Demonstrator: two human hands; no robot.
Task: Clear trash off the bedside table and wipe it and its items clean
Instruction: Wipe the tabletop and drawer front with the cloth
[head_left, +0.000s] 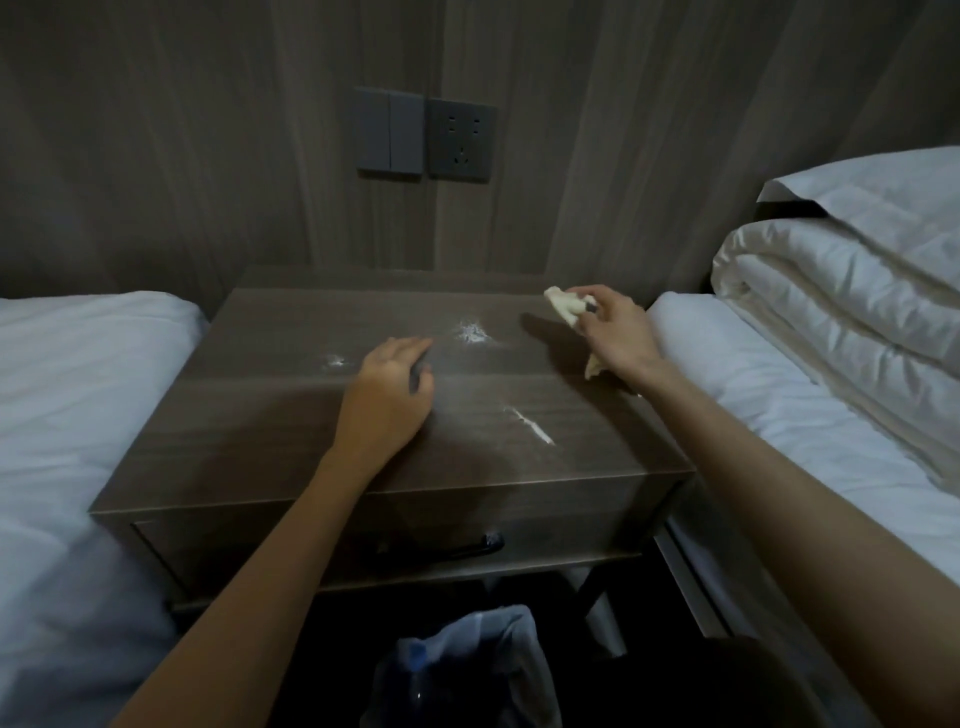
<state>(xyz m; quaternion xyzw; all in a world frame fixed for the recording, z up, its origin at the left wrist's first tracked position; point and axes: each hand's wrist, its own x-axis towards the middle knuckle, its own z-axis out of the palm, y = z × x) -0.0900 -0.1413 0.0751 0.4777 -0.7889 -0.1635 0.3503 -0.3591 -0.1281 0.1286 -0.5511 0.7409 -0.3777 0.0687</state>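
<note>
Right hand (615, 330): pinches a crumpled pale-yellow cloth (565, 306).
Left hand (389, 387): relaxed, flat on the brown wood-grain bedside table (249, 426).
Risk: a broad sweep could scatter the white powder (472, 332) between the hands onto the white bedding (727, 374) beside the right hand.

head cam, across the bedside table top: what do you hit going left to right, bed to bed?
left bed → small powder smudge → left hand → larger powder patch → powder streak → right hand, gripping a cloth → right bed

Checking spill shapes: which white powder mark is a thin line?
The streak nearest the front edge; the big blotch and small blotch behind are scattered.
</note>
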